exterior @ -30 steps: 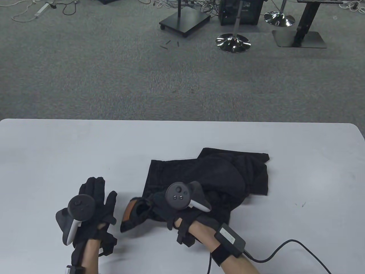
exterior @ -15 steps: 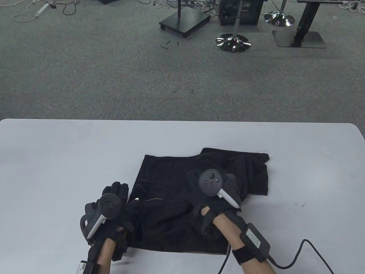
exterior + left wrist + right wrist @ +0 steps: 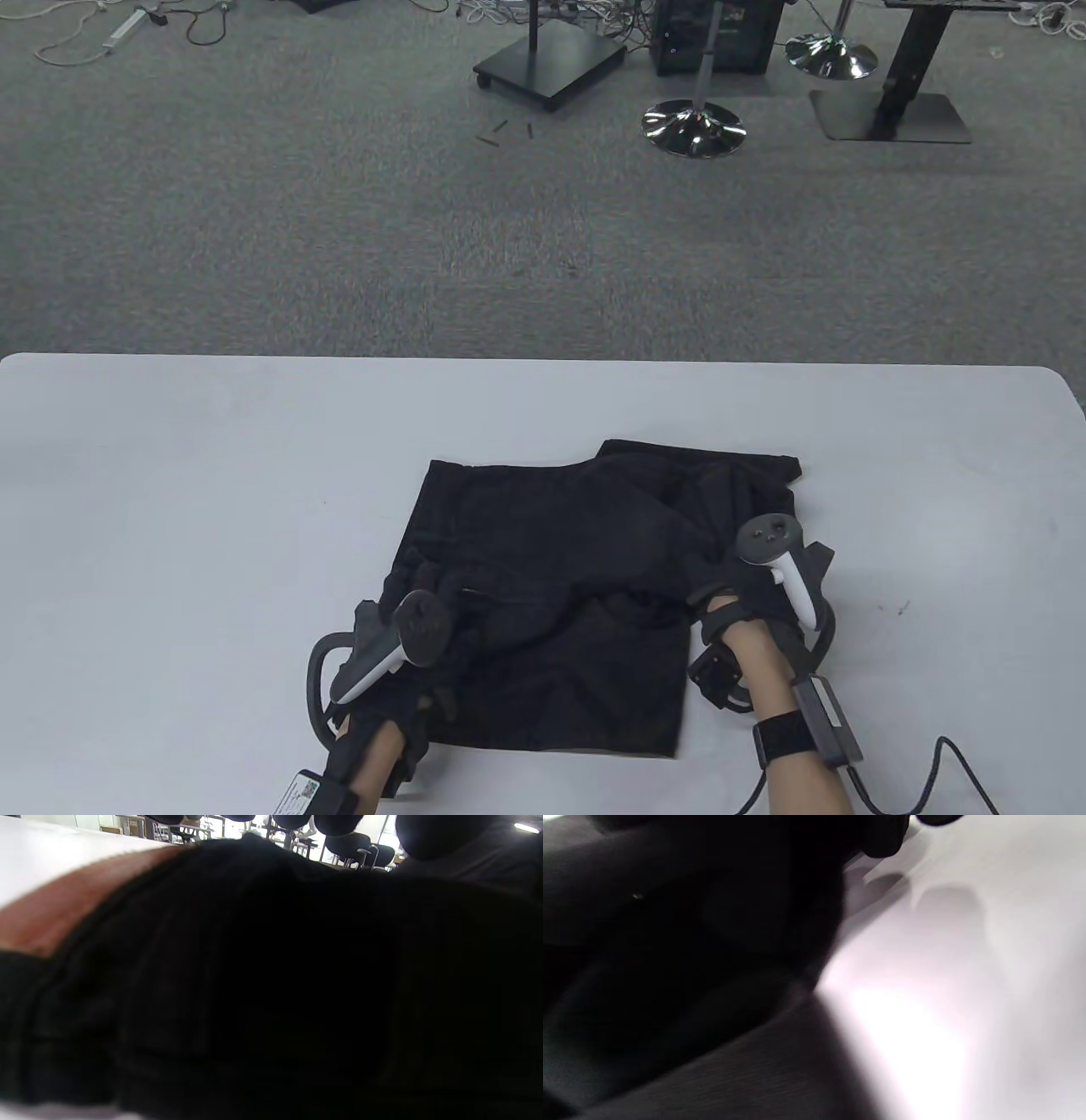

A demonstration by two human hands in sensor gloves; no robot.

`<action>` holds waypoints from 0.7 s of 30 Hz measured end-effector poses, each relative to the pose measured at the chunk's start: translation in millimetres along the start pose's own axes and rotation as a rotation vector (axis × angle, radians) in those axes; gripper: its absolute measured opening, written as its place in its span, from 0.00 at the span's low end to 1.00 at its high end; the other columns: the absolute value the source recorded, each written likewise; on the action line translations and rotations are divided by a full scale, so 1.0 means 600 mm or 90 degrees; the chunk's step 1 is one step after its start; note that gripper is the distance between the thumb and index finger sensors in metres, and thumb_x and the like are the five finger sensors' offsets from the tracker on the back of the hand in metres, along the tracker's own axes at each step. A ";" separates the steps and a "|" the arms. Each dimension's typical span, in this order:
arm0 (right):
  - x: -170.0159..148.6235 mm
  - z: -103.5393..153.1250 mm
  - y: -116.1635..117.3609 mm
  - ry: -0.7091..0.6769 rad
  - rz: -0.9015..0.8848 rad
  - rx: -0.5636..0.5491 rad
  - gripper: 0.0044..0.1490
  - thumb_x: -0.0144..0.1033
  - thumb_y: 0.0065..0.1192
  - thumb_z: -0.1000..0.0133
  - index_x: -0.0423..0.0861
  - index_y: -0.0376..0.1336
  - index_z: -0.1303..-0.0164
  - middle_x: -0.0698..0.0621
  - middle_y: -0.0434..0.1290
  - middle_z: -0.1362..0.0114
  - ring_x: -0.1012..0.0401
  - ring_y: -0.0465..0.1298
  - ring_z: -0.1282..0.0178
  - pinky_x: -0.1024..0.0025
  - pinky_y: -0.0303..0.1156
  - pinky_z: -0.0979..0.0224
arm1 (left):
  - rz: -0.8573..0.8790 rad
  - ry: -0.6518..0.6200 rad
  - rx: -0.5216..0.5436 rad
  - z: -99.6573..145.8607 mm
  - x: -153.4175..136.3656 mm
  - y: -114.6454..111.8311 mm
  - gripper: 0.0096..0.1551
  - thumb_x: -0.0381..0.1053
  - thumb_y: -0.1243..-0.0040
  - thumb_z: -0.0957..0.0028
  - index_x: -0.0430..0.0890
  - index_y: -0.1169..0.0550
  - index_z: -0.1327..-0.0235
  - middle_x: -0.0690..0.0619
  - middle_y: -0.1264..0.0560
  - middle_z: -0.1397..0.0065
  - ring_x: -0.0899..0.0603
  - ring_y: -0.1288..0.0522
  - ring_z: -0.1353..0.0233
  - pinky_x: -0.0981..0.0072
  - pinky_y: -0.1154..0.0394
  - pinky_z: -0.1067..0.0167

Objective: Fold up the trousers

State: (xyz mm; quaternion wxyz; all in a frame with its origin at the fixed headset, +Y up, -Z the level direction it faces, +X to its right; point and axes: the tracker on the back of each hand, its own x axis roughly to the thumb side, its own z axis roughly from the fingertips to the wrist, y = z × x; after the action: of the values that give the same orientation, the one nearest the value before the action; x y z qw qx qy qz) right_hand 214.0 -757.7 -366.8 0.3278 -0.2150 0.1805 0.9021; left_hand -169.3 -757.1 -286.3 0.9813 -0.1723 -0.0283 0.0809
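The trousers [image 3: 543, 586] lie bunched on the bench [image 3: 170, 475]; soft, limp, light cloth, best taken at hems or waistband; my left hand [image 3: 416, 628] and right hand [image 3: 755, 586] rest on opposite edges; grip cannot be told.

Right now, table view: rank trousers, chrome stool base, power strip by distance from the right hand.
1. trousers, under and just left of the right hand
2. chrome stool base, far, on the carpet
3. power strip, far-left corner
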 end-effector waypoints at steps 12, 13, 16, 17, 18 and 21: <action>0.155 0.019 0.049 -0.269 -0.275 0.016 0.47 0.58 0.52 0.42 0.49 0.39 0.22 0.42 0.46 0.16 0.41 0.54 0.17 0.37 0.50 0.21 | 0.011 0.065 -0.072 -0.025 -0.034 -0.031 0.45 0.75 0.53 0.44 0.68 0.50 0.14 0.66 0.52 0.10 0.46 0.53 0.08 0.38 0.50 0.17; 0.172 0.023 0.058 -0.298 -0.295 0.037 0.46 0.58 0.52 0.42 0.50 0.40 0.22 0.42 0.46 0.16 0.41 0.54 0.17 0.37 0.50 0.21 | 0.006 0.073 -0.070 -0.027 -0.038 -0.031 0.45 0.75 0.53 0.44 0.68 0.50 0.14 0.66 0.52 0.10 0.46 0.53 0.08 0.38 0.50 0.17; 0.202 0.031 0.078 -0.354 -0.333 0.110 0.45 0.59 0.52 0.42 0.50 0.42 0.22 0.44 0.47 0.15 0.42 0.53 0.16 0.36 0.48 0.20 | 0.015 0.093 -0.068 -0.028 -0.053 -0.031 0.44 0.75 0.53 0.44 0.68 0.50 0.14 0.66 0.53 0.11 0.47 0.54 0.08 0.39 0.51 0.16; 0.209 0.034 0.084 -0.366 -0.334 0.129 0.45 0.59 0.52 0.42 0.51 0.42 0.21 0.45 0.47 0.15 0.42 0.52 0.16 0.36 0.46 0.20 | 0.020 0.103 -0.067 -0.028 -0.059 -0.031 0.44 0.75 0.53 0.44 0.68 0.50 0.14 0.66 0.53 0.11 0.47 0.54 0.08 0.39 0.51 0.16; 0.212 0.035 0.088 -0.371 -0.320 0.127 0.45 0.59 0.52 0.42 0.52 0.42 0.21 0.45 0.47 0.15 0.42 0.51 0.15 0.36 0.45 0.20 | 0.021 0.120 -0.065 -0.028 -0.068 -0.031 0.44 0.75 0.53 0.44 0.68 0.50 0.14 0.66 0.53 0.11 0.47 0.54 0.08 0.39 0.51 0.16; 0.197 0.028 0.085 -0.341 -0.265 0.109 0.45 0.60 0.51 0.42 0.52 0.41 0.21 0.46 0.46 0.14 0.42 0.50 0.15 0.35 0.45 0.20 | 0.012 0.170 -0.068 -0.031 -0.096 -0.032 0.44 0.75 0.53 0.44 0.68 0.49 0.14 0.66 0.56 0.11 0.47 0.57 0.08 0.39 0.53 0.16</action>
State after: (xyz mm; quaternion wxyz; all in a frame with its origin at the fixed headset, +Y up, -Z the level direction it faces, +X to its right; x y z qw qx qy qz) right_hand 93.5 -725.9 -402.9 0.5572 0.0253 0.1154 0.8219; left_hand -221.7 -790.7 -299.0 0.9649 -0.2341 0.0998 0.0651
